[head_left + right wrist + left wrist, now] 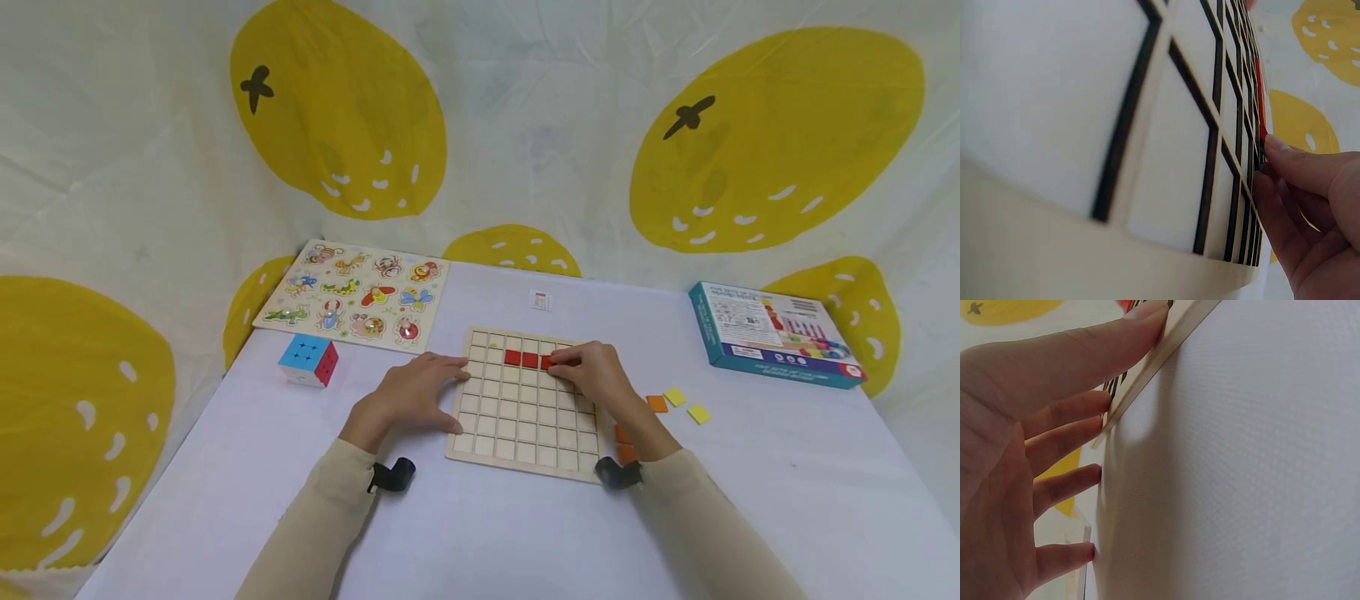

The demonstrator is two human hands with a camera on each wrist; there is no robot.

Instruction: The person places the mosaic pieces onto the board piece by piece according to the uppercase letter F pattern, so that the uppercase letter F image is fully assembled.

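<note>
A wooden grid board (pixel 517 467) with pale square cells lies flat on the white table. Two red square tiles (pixel 521 358) sit side by side in a row near its far edge. Beside them on the right, my right hand (pixel 600 379) pinches another red tile (pixel 545 362) between thumb and fingers, at the board's surface. The right wrist view shows the thumb against a red edge (pixel 1260 100); the tile's lower part is hidden. My left hand (pixel 408 393) is spread along the board's left edge, with thumb and some fingertips touching the rim (pixel 1147 379).
Orange tiles (pixel 657 404) and yellow tiles (pixel 699 414) lie right of the board, some partly behind the right forearm. A puzzle cube (pixel 303 353) and an insect peg puzzle (pixel 352 287) are at left. A teal box (pixel 780 333) lies at right; a small printed card (pixel 540 300) lies behind.
</note>
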